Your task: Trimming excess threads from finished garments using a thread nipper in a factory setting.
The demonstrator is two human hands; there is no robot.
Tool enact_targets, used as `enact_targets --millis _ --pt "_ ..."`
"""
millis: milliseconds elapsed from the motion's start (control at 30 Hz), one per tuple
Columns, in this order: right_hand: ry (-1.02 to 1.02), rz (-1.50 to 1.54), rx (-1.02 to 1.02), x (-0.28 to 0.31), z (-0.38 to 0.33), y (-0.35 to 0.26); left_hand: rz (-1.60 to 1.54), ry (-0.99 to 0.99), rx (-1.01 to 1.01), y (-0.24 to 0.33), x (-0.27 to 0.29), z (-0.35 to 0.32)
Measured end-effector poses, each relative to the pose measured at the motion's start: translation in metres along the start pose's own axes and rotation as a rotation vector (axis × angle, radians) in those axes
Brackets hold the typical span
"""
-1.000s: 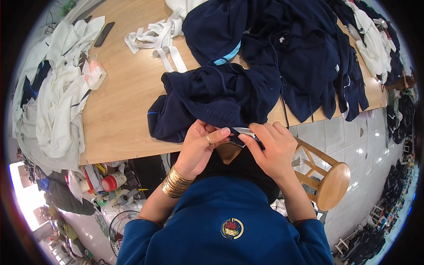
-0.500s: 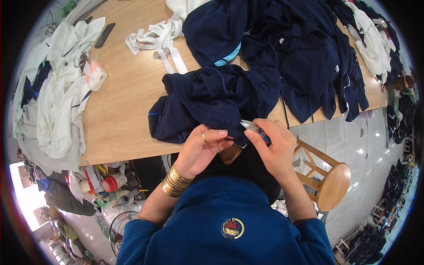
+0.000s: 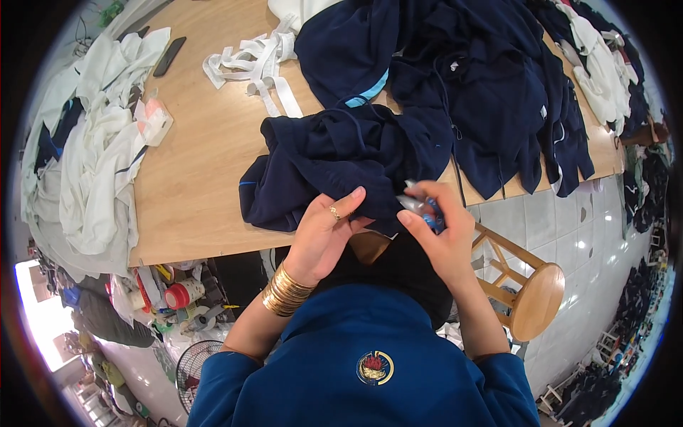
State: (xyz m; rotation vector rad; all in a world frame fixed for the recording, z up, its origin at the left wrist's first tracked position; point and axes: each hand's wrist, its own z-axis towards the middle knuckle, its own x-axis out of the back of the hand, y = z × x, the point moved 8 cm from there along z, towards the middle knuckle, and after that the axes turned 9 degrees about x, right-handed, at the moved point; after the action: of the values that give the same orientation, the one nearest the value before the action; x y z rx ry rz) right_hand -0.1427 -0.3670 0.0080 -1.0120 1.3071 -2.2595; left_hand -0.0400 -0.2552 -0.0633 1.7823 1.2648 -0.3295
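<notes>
A bunched dark navy garment (image 3: 327, 153) with a gathered edge and a drawcord lies at the front of the table, its near part hanging toward my lap. At that near edge is my left hand (image 3: 321, 231), thumb raised and apart from the curled fingers; gold bangles circle its wrist. No held thing shows between thumb and fingers. In my right hand (image 3: 449, 231), just right of the garment's edge, is a pair of small thread snips (image 3: 431, 215) with blue handles. Their silver blades stand apart and point left toward the cloth, slightly blurred.
Beyond lies a large pile of navy garments (image 3: 484, 92). White tapes (image 3: 256, 60) and a dark phone (image 3: 169, 57) rest on the wooden table (image 3: 192, 178). White garments (image 3: 99, 149) cover its left side. A wooden stool (image 3: 538, 299) stands at right, a fan (image 3: 198, 366) below left.
My left thumb has lifted away from the fingers. My right hand has shifted slightly, and the snips have drawn a little right of the garment's edge with their blades spread wider.
</notes>
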Motion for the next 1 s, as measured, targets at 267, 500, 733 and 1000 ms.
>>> enact_targets --millis 267,500,733,1000 --pt "-0.040 0.122 0.091 -0.014 0.003 -0.009 0.055 -0.086 -0.103 0.002 -0.002 -0.007" --pt "-0.113 0.152 -0.007 -0.021 0.005 -0.004 0.187 0.024 -0.140 0.005 0.000 -0.008" --pt "-0.123 0.021 0.062 -0.002 0.010 -0.008 0.041 0.031 -0.178 0.007 0.008 -0.009" --pt "-0.166 -0.196 0.317 -0.011 0.011 -0.020 -0.012 0.020 -0.212 0.010 0.009 -0.013"
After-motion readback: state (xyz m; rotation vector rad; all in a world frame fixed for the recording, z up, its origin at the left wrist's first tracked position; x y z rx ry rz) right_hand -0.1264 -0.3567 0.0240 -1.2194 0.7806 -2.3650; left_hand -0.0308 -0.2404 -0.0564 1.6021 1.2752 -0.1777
